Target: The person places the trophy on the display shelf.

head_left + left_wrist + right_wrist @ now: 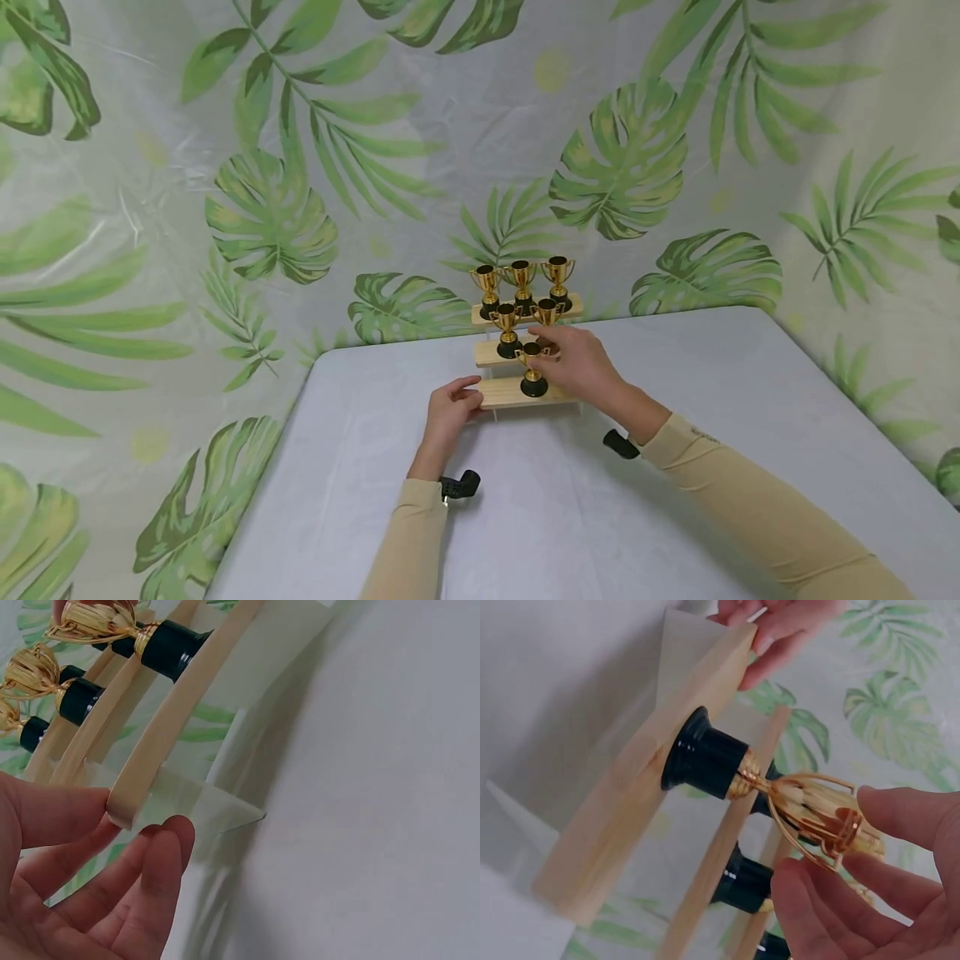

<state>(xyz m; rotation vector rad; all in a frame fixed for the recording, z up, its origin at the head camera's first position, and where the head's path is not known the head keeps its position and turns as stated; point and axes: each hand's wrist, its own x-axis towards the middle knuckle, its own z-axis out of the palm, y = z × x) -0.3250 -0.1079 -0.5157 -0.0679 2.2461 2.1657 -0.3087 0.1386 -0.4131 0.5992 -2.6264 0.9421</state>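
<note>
A three-tier wooden display stand [498,393] with clear side supports holds small gold trophy cups on black bases. On its lowest tier stands one trophy [533,384], upright near the middle. My right hand [583,363] pinches this trophy near its rim, thumb on one side and fingers on the other, as the right wrist view shows. The left hand [448,410] holds the left end of the lowest tier between thumb and fingers. Two trophies, one of them a left cup [507,333], stand on the middle tier; the right one is partly hidden by my right hand.
Three more trophies, among them a middle cup [521,279], line the top tier. The stand is on a white-covered table [360,467], near its back edge. Behind it hangs a leaf-patterned curtain [480,108].
</note>
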